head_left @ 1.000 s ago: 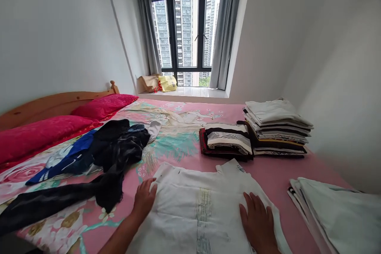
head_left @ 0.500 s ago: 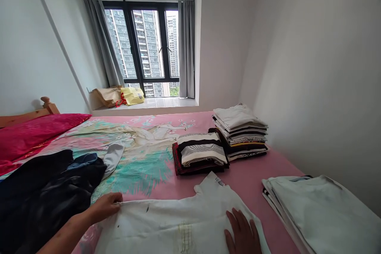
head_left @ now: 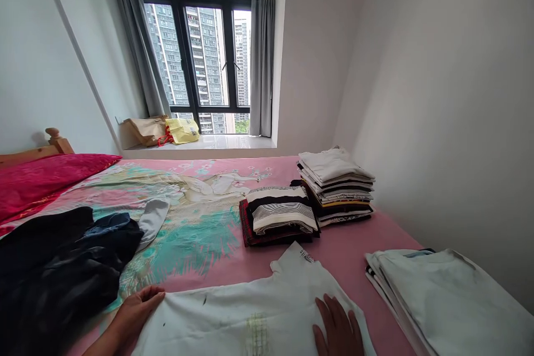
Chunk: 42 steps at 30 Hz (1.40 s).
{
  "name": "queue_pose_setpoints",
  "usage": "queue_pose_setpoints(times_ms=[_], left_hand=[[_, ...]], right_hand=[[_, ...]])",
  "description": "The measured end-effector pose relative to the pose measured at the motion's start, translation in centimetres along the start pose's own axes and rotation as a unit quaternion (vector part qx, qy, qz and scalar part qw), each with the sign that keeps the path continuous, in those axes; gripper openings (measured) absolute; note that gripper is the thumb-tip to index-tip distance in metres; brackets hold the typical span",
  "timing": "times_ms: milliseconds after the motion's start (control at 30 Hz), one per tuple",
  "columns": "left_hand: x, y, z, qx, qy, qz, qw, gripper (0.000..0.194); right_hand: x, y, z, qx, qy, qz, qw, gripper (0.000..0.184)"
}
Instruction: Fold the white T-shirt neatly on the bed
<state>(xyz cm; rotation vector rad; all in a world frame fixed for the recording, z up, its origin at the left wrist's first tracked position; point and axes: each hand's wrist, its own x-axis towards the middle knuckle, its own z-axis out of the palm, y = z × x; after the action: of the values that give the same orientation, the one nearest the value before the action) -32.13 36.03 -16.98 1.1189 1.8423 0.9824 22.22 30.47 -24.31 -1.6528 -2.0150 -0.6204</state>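
A white T-shirt [head_left: 221, 317] lies spread on the bed, its sleeve with a small dark print pointing away from me and a faded yellowish print near its middle. The shirt's lower part runs out of view at the bottom. At its left end, my left hand [head_left: 136, 311] is closed, pinching the shirt's edge between thumb and fingers. My right hand [head_left: 339, 329] rests flat on the shirt's right part, fingers apart and gripping nothing.
A pile of dark clothes [head_left: 62, 272] and a light grey garment [head_left: 153, 222] lie to the left. Folded clothes stand in a low stack [head_left: 283, 214], a taller stack [head_left: 336, 183] and a white stack [head_left: 450, 289] at right. A red pillow [head_left: 54, 178] lies far left.
My left hand has shifted slightly left and down, still on the shirt's edge. My right hand has barely moved on the shirt. The view has shifted a little.
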Motion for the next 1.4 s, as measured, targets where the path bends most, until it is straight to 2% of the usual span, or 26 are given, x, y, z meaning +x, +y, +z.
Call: queue_pose_setpoints(times_ms=[67, 133, 200, 267, 300, 367, 433, 500, 567, 667, 700, 767, 800, 833, 900, 967, 1067, 1167, 1267, 1333, 1400], left_hand=[[0.2, 0.4, -0.3, 0.055, -0.036, 0.041, 0.997, 0.045], [-0.3, 1.4, -0.3, 0.144, -0.028, 0.075, 0.986, 0.039], [-1.7, 2.5, 0.4, 0.25, 0.038, 0.114, 0.961, 0.039], [-4.0, 3.2, 1.8, 0.329, 0.115, 0.175, 0.921, 0.043], [-5.5, 3.2, 2.7, 0.348, 0.134, 0.213, 0.903, 0.043], [-8.6, 2.9, 4.7, 0.357, 0.114, 0.286, 0.882, 0.039], [-11.5, 2.3, 6.5, 0.351, 0.06, 0.329, 0.875, 0.035], [-13.6, 2.1, 7.6, 0.349, 0.03, 0.33, 0.877, 0.035], [-14.6, 2.4, 7.9, 0.359, 0.02, 0.3, 0.884, 0.038], [-14.2, 3.7, 7.4, 0.396, -0.02, 0.25, 0.884, 0.042], [-13.8, 4.1, 7.1, 0.408, -0.046, 0.24, 0.879, 0.044], [-12.5, 4.4, 6.4, 0.426, -0.094, 0.229, 0.87, 0.047], [-11.7, 4.2, 6.0, 0.433, -0.105, 0.22, 0.868, 0.048], [-10.9, 3.9, 5.6, 0.438, -0.104, 0.205, 0.869, 0.049], [-9.4, 2.8, 4.9, 0.447, -0.081, 0.176, 0.873, 0.052], [-8.3, 1.6, 4.3, 0.453, -0.057, 0.17, 0.873, 0.055], [-7.8, 0.4, 4.1, 0.457, -0.037, 0.197, 0.867, 0.056], [-7.8, -0.2, 4.4, 0.46, -0.019, 0.21, 0.863, 0.055], [-7.7, -0.1, 4.4, 0.462, -0.019, 0.209, 0.862, 0.054], [-7.7, 0.9, 4.2, 0.468, -0.032, 0.189, 0.863, 0.055], [-8.2, 2.9, 4.4, 0.486, -0.055, 0.153, 0.858, 0.055]], right_hand=[[0.2, -0.4, -0.9, 0.015, -0.01, 0.015, 1.0, 0.046], [0.6, -1.0, -2.2, 0.035, -0.047, 0.045, 0.997, 0.046], [1.1, -1.6, -3.7, 0.051, -0.099, 0.076, 0.991, 0.047], [1.6, -2.0, -5.0, 0.06, -0.146, 0.094, 0.983, 0.048], [1.8, -2.1, -5.5, 0.062, -0.163, 0.099, 0.98, 0.049], [2.0, -2.1, -6.2, 0.065, -0.186, 0.106, 0.975, 0.05], [2.1, -1.9, -6.6, 0.067, -0.2, 0.108, 0.972, 0.051], [2.1, -1.9, -7.1, 0.07, -0.21, 0.108, 0.969, 0.051], [2.4, -2.4, -7.7, 0.068, -0.232, 0.118, 0.963, 0.052], [3.8, -4.2, -8.3, 0.059, -0.283, 0.142, 0.947, 0.052], [4.5, -4.8, -8.3, 0.07, -0.294, 0.111, 0.947, 0.052], [6.1, -5.5, -7.4, 0.111, -0.314, -0.003, 0.943, 0.052], [6.9, -5.4, -6.5, 0.129, -0.324, -0.057, 0.935, 0.052], [7.6, -5.0, -5.5, 0.135, -0.34, -0.078, 0.927, 0.053], [8.7, -3.5, -3.0, 0.102, -0.345, -0.016, 0.933, 0.057], [9.3, -2.0, -0.8, 0.066, -0.306, 0.029, 0.949, 0.059], [9.1, -0.8, 0.8, 0.045, -0.251, 0.021, 0.967, 0.059], [8.7, -1.1, 0.8, 0.04, -0.242, 0.014, 0.969, 0.058], [9.3, -1.5, 0.1, 0.04, -0.275, 0.024, 0.96, 0.058], [10.2, -1.8, -0.8, 0.039, -0.324, 0.042, 0.944, 0.058], [11.2, -2.9, -2.5, 0.027, -0.374, 0.069, 0.924, 0.059]])
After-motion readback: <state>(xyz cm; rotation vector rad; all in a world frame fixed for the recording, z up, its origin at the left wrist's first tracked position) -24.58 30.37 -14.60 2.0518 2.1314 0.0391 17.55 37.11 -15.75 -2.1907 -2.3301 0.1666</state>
